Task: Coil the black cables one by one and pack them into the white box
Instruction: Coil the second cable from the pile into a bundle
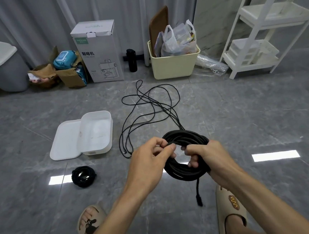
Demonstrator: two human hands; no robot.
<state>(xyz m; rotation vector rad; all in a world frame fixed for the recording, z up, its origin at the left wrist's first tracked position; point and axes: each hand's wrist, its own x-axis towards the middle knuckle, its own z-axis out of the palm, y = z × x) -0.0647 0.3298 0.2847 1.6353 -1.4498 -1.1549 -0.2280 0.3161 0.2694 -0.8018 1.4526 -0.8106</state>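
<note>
1. Step in hand: you're mid-coil on the thick black braided cable coil [186,156], held in the air over the grey polished stone-tile floor [262,118].
2. Your right hand [208,160] is closed around the right side of the bundle, fingers hooked through the centre. Your left hand [152,160] pinches the top strand between thumb and fingers, laying the next loop.
3. The coil looks nearly done, but a long run of the same cable trails up from the bundle into the thin black loose loops [149,108] tangled on the floor ahead. My read: several more wraps to go. One plug end [199,200] hangs free below the bundle.
4. Next move calls for pulling slack evenly; those crossed loops could snag or knot.
5. The white rounded plastic box [95,133] sits open and apparently empty to the left, resting on the edge of its flat white lid [64,141].
6. A small finished black cable coil [83,176] lies on the floor near the box, not packed yet.
</note>
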